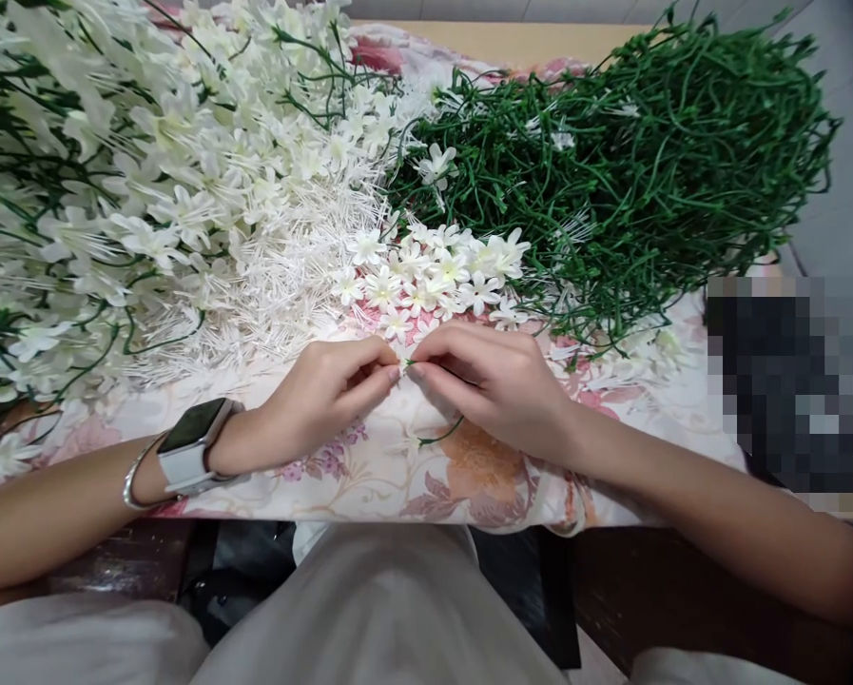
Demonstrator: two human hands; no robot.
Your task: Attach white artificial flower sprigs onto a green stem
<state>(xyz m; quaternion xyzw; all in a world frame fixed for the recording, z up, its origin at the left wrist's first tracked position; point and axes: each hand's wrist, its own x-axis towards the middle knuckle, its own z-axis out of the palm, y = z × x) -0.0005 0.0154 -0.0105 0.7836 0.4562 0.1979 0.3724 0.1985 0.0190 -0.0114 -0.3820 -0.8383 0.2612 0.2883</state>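
Observation:
My left hand [344, 390] is closed in a pinch at the tip of a green artificial flower stem [440, 436]. What lies between its fingertips is too small to make out, though a bit of white shows there. My right hand [501, 381] pinches that stem just beside the left fingertips. Below the right hand, the stem's other end curves out with a pale piece on it, over the cloth. Right behind both hands lies a small heap of loose white artificial flower heads [433, 271].
White stamen pieces [276, 257] are piled left of the flower heads. Finished-looking white flower sprays [147, 190] fill the left side. A large bundle of green stems [647, 181] lies back right. A floral tablecloth [383, 485] covers the table. A blurred dark object [775, 381] is at right.

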